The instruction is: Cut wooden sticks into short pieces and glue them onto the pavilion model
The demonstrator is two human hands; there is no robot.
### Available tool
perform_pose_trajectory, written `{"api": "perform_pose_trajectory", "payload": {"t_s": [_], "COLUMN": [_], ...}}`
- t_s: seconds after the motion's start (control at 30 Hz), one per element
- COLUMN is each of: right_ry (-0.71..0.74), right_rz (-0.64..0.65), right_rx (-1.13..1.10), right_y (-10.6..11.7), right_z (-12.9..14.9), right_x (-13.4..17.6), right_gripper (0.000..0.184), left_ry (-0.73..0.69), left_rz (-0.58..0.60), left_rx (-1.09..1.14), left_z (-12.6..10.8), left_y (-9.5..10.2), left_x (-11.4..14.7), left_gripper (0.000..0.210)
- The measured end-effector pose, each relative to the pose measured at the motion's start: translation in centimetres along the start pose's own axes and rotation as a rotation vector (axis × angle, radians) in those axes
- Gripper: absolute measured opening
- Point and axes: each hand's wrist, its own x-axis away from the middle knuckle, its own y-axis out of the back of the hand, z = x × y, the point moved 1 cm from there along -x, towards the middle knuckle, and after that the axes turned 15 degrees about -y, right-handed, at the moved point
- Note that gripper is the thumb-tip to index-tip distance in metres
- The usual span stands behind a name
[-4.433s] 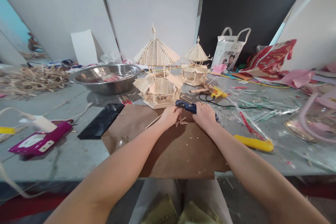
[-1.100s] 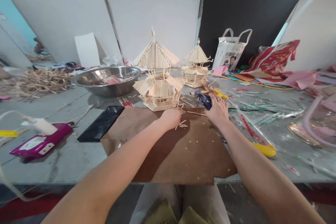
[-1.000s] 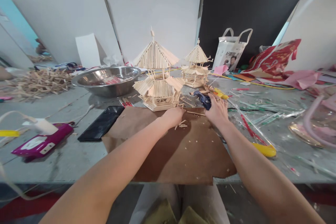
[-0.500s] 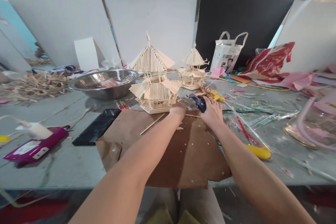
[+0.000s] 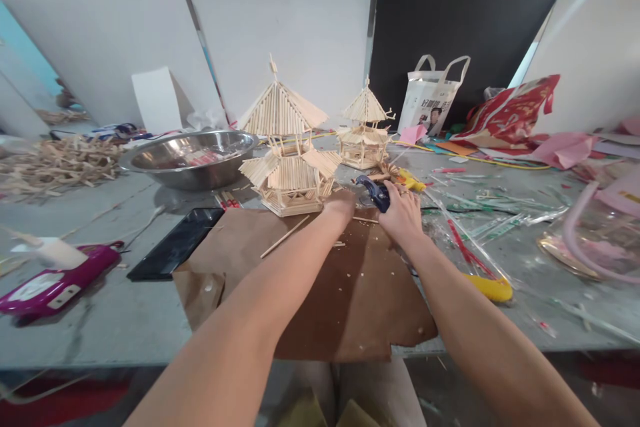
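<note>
Scraps litter the grey bench (image 5: 127, 330) around the larger stick tower (image 5: 290, 177); right of the tower, the right hand (image 5: 403, 212) has its grip wrapped round a blue tool (image 5: 376, 193), while the left hand (image 5: 341, 204) is by the tower's base, its grip hidden, its hold impossible to tell. Keeping the tool's tip clear of tower and fingers seems wisest. Left of the tower, a metal bowl (image 5: 205, 178) holds red-and-clear plastic packets (image 5: 203, 157).
</note>
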Motion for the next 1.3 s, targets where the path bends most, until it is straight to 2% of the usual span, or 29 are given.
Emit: {"api": "perform_pose_trajectory", "payload": {"t_s": [0.13,0.2,0.23,0.27,0.4,0.57,0.7,0.87,0.97,1.13,1.3], "right_ry": [-0.012,-0.018,-0.02,-0.018,-0.009,-0.009,0.097,0.184,0.165,0.178,0.192], "right_rz": [-0.015,-0.025,-0.027,-0.025,0.009,0.048,0.048,0.149,0.174,0.096,0.065], "right_rx": [-0.002,0.018,0.032,0.048,0.132,0.207,0.142,0.056,0.063,-0.045,-0.101], "right_y": [0.3,0.4,0.5,0.4,-0.1,-0.4,-0.4,-0.6,-0.5,0.1,0.3], "right_z": [0.0,0.1,0.2,0.3,0.3,0.1,0.5,1.3,1.6,1.5,1.2], "right_x": [-0.1,-0.1,-0.1,-0.1,0.1,0.2,0.4,1.3,1.7,1.7,1.5], "right_gripper": [0.059,0.057,0.056,0.055,0.05,0.041,0.039,0.044,0.047,0.039,0.038], "left_ry": [-0.043,-0.158,-0.171,-0.131,0.042,0.077,0.044,-0.036,-0.04,-0.016,0.009], "left_rz": [-0.015,-0.12,-0.177,-0.193,-0.091,-0.073,-0.077,-0.027,-0.006,0.092,0.15], "left_rx": [-0.05,-0.022,0.026,0.097,0.48,0.695,0.713,0.692,0.832,1.116,1.216], "left_z": [-0.3,0.1,0.4,0.8,2.0,2.0,1.7,1.6,1.6,1.4,1.2], "left_y": [2.0,3.0,3.4,3.6,3.2,2.3,1.9,2.0,2.1,2.2,2.3], "left_x": [2.4,4.3,5.3,6.2,8.5,8.6,8.8,9.3,9.5,9.8,10.0], "left_gripper": [0.018,0.013,0.011,0.009,0.014,0.018,0.018,0.019,0.018,0.021,0.022]}}
